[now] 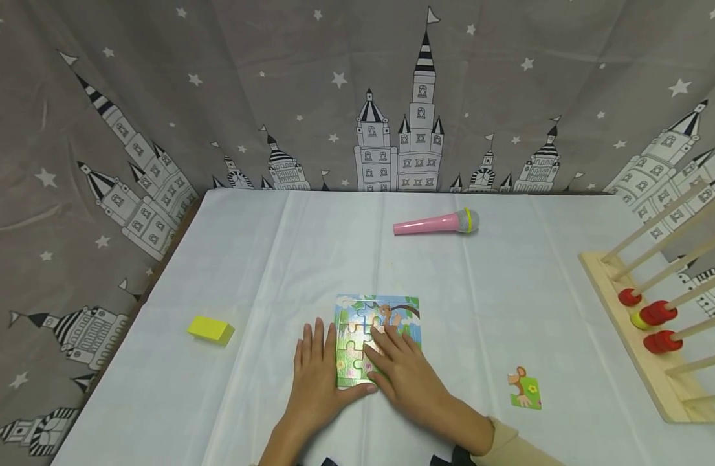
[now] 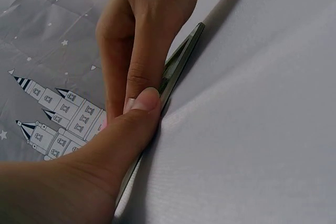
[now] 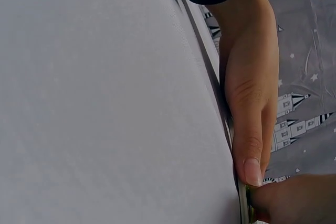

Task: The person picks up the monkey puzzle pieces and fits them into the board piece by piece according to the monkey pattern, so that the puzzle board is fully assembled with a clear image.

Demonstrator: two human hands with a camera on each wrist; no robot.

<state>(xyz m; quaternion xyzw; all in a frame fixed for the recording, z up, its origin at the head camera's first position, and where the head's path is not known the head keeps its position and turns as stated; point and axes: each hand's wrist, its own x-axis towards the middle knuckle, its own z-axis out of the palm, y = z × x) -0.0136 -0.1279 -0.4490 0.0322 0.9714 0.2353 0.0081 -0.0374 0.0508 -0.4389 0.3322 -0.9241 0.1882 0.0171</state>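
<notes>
A jigsaw puzzle with a monkey-and-leaves picture lies flat at the table's middle front. My left hand rests along its left side, fingers straight and thumb stretched along the bottom edge. Spread over the puzzle's lower right part are the fingers of my right hand, which hide that area. The two thumbs come close together at the bottom edge. Off to the right lies a loose puzzle piece with part of a monkey on green. In the left wrist view, the puzzle's thin edge shows beside the hands.
A yellow block sits to the left on the white tablecloth. Towards the back lies a pink toy microphone. At the right stands a wooden rack with upright rods and several red and yellow beads. A grey castle-print curtain hangs behind.
</notes>
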